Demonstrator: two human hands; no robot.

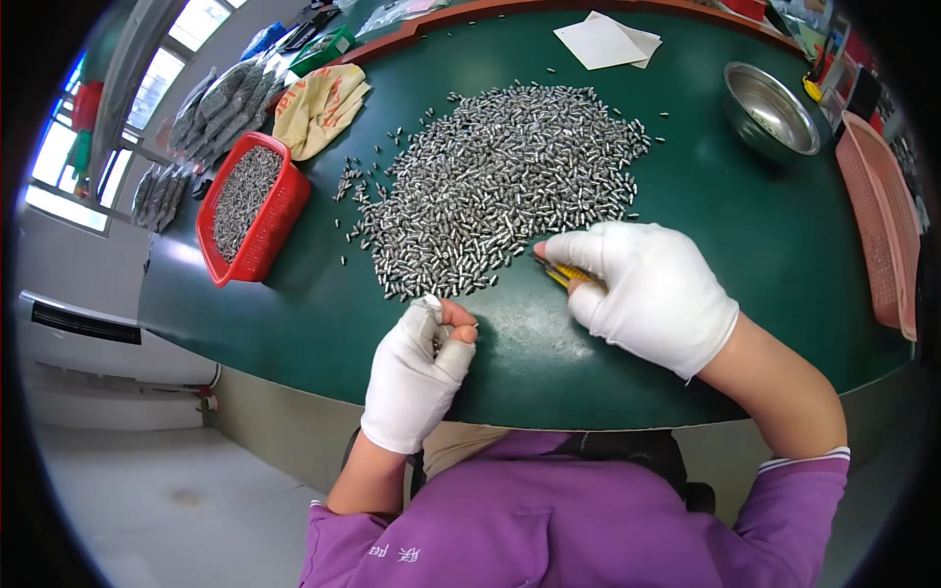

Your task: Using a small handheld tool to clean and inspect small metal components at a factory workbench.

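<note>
A wide heap of small silver metal pins (500,176) is spread over the green table. At its near left edge is my left hand (417,367), in a white glove with some fingertips bare. Its fingers are curled and pinched, with small metal pins partly showing between them. To the right of the heap's near edge, my right hand (652,294), gloved the same way, is closed around a slim yellow-and-black hand tool (561,273). Most of that tool is hidden in the palm, so its exact kind cannot be made out.
A red plastic basket (286,216) full of pins stands left, near a yellowish cloth bag (319,108) and grey packed bags (225,108). White paper (598,41) lies at the back. A steel bowl (784,137) and pink basket (875,230) are right. The table's near edge (588,428) is by my body.
</note>
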